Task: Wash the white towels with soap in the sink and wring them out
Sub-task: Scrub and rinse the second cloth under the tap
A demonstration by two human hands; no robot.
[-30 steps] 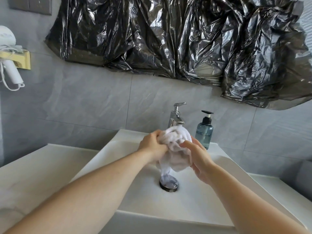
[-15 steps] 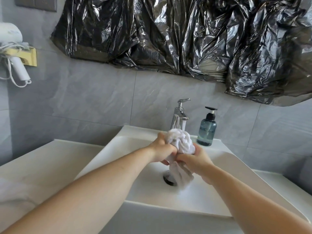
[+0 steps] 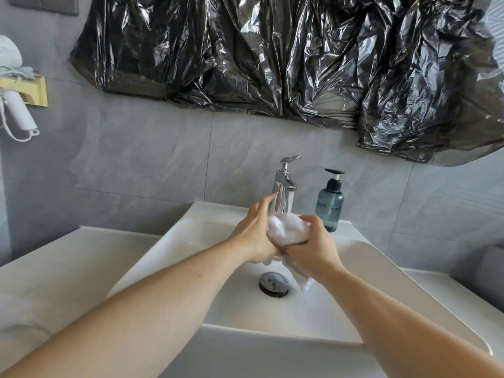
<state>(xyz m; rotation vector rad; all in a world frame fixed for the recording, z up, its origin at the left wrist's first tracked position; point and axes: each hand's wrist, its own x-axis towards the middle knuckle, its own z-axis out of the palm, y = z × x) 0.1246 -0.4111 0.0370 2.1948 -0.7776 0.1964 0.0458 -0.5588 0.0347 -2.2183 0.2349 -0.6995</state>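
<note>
A bunched white towel (image 3: 286, 230) is squeezed between both my hands above the white sink (image 3: 196, 241), just in front of the chrome tap (image 3: 283, 186). My right hand (image 3: 313, 246) grips the wad from the right, fingers curled over its top. From the left, my left hand (image 3: 256, 236) presses against it, fingers mostly straight and pointing up toward the tap. A twisted tail of the towel (image 3: 300, 276) hangs below my right hand toward the drain (image 3: 273, 283). A blue-grey soap pump bottle (image 3: 330, 205) stands right of the tap.
A white counter (image 3: 54, 268) flanks the basin; a pale towel-like shape (image 3: 19, 317) lies at its left edge. A white hair dryer (image 3: 13, 105) hangs on the left wall. Crumpled black plastic sheeting (image 3: 272, 55) covers the wall above.
My hands have drawn close together around the towel and squeezed it into a tighter wad. The hanging tail has swung from over the drain to the right of it.
</note>
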